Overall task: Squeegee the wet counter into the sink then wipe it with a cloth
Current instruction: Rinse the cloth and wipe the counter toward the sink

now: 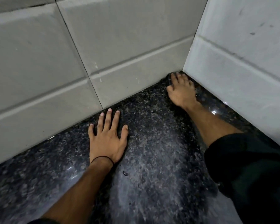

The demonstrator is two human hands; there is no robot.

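The counter (152, 143) is dark speckled granite with a wet sheen, and it runs into a tiled corner. My left hand (107, 136) lies flat on it with fingers spread, close to the back wall, holding nothing. A thin black band circles that wrist. My right hand (181, 89) reaches into the far corner and presses down on a dark bunched cloth (169, 80). Only the cloth's edge shows beside my fingers. No squeegee or sink is in view.
Grey wall tiles (55, 62) rise behind the counter and white tiles (241, 62) close it off on the right. A small water drop (125, 173) sits near my left forearm. My dark right sleeve (249, 175) covers the near right of the counter.
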